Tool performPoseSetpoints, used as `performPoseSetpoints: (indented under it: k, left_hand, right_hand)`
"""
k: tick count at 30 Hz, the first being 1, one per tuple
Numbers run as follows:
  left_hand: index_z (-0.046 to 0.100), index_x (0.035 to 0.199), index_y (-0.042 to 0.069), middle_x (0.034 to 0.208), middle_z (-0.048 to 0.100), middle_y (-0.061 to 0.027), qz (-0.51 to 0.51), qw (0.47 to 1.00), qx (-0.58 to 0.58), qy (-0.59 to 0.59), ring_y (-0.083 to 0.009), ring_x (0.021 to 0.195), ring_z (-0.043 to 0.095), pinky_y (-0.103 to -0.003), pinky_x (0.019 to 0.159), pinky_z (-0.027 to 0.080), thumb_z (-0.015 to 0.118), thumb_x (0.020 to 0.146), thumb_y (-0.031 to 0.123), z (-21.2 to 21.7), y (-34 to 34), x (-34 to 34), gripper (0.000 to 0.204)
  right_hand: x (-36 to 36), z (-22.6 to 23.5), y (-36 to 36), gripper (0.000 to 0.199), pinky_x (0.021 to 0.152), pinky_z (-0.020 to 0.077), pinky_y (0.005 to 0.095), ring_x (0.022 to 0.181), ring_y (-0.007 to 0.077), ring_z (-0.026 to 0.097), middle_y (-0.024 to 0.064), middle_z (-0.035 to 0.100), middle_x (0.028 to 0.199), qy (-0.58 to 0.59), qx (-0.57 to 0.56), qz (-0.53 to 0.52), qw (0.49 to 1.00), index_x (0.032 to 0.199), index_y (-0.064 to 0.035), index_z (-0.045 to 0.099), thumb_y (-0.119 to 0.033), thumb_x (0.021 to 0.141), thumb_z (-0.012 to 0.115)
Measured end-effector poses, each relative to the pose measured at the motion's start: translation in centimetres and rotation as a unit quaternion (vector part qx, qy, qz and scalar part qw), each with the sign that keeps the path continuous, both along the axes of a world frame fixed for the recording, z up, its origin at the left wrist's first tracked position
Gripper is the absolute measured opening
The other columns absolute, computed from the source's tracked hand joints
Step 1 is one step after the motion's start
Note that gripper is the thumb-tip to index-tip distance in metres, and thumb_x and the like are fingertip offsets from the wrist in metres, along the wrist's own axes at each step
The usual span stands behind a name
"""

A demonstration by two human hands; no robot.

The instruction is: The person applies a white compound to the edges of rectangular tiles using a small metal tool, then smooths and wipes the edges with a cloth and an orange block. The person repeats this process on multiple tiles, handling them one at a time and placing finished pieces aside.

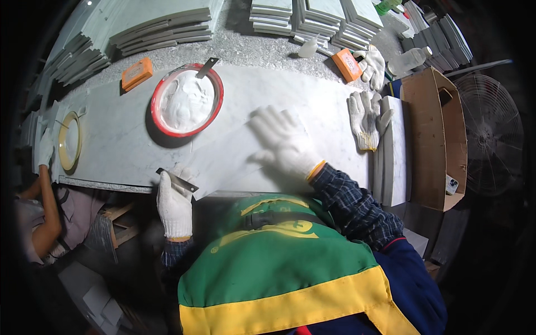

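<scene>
Two scrapers are showing: the left hand (174, 204) is gripping one scraper (180, 181) at the front edge of the white slab (231, 142), and the second scraper (207, 67) is leaning in the red-rimmed bowl (219, 111), one of two bowls. That bowl is holding white paste and sitting on the slab; the yellow-rimmed bowl (77, 153) is standing near the far left end, beside a co-worker's gloved hand (46, 151). The right hand (286, 145), blurred, is spreading its fingers over the slab, grasping nothing; whether it is touching the surface, I cannot tell. Two orange blocks (137, 74) are lying toward the back, well apart. At least two loose gloves (363, 117) are lying at the right, near one carton (427, 134) and one fan (491, 134). Several tile stacks (162, 36) are lining the back.
</scene>
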State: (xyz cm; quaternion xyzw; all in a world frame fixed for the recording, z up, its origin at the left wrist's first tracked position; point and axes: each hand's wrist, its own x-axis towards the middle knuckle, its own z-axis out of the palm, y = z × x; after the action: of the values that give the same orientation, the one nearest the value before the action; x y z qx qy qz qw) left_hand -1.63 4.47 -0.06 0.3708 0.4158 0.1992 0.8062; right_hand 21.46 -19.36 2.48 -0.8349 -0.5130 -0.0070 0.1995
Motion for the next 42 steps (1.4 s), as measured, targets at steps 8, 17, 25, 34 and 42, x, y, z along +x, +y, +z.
performPoseSetpoints:
  k: [8,17,25,34,42]
  left_hand:
    - [0.056,0.14,-0.004,0.131,0.066,-0.0141,0.036,0.991,-0.064,-0.113,-0.0245,0.117,0.064,-0.042,0.103,0.052,0.057,0.11,0.041,-0.3,-0.3,-1.8,0.054]
    - [0.058,0.136,-0.006,0.127,0.067,-0.0136,-0.029,0.994,-0.002,-0.104,-0.0242,0.116,0.064,-0.041,0.103,0.051,0.051,0.112,0.043,2.3,-3.1,0.3,0.055]
    - [0.059,0.139,-0.009,0.14,0.065,-0.018,-0.222,0.951,0.214,-0.024,-0.0252,0.132,0.059,-0.038,0.113,0.045,0.048,0.114,0.035,4.1,-8.7,3.9,0.052]
    - [0.066,0.134,-0.003,0.135,0.067,-0.0168,-0.212,0.794,0.548,0.158,-0.0303,0.127,0.063,-0.04,0.111,0.047,0.058,0.105,0.014,4.7,-6.7,3.4,0.034]
    - [0.053,0.153,0.012,0.164,0.036,-0.02,-0.465,0.459,0.726,0.214,-0.0503,0.152,0.025,-0.06,0.126,0.018,0.078,0.086,0.036,4.7,-9.2,8.7,0.075]
  right_hand:
    - [0.2,1.1,-7.0,0.085,0.125,0.0238,0.0599,0.154,0.0493,0.029,0.0292,0.035,0.165,0.081,-0.112,-0.124,0.983,0.158,-0.0029,0.042,-0.061,0.098,0.061]
    - [-2.5,3.0,-9.7,0.031,0.105,0.0462,0.0538,0.123,0.0404,0.058,0.0164,0.065,0.126,-0.025,0.03,-0.161,0.986,0.113,-0.0059,0.071,-0.022,0.087,0.073]
    - [-6.0,5.5,-1.9,0.037,0.088,0.0567,0.0432,0.1,0.0373,0.074,0.0203,0.075,0.108,0.486,0.129,-0.018,0.864,0.126,-0.0027,0.072,-0.029,0.1,0.07]
    - [-4.2,1.9,-10.3,0.035,0.083,0.0529,0.0272,0.091,0.0115,0.067,0.0029,0.074,0.097,0.753,0.209,-0.162,0.603,0.118,0.0009,0.073,-0.031,0.103,0.069]
    - [-1.3,-2.5,-17.9,0.026,0.077,0.057,0.0338,0.079,0.0181,0.065,0.0056,0.067,0.085,0.697,0.458,-0.289,0.47,0.117,-0.0017,0.063,-0.025,0.106,0.062]
